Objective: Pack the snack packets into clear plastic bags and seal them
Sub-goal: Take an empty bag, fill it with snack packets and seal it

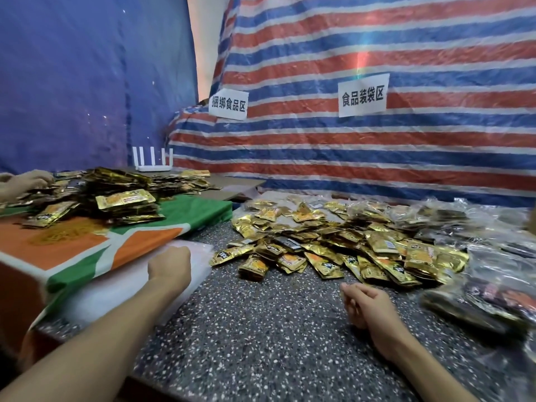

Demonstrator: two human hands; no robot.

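Some filled clear plastic bags (452,219) lie at the right of the grey speckled table (261,343), but a large heap of loose gold foil snack packets (319,250) is still unpacked, so most of the work is left. The left hand (169,265) rests curled on the whitish stack of empty bags (116,288); whether its fingers pinch one I cannot tell. The right hand (365,303) lies idle, its fingers loosely curled and empty. White paper signs read 捆绑食品区 (227,105) and 食品装袋区 (362,95)

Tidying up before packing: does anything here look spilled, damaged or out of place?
Nothing looks damaged or spilled. The only odd thing is a white router, which stands behind the left heap of packets and has no part in packing.
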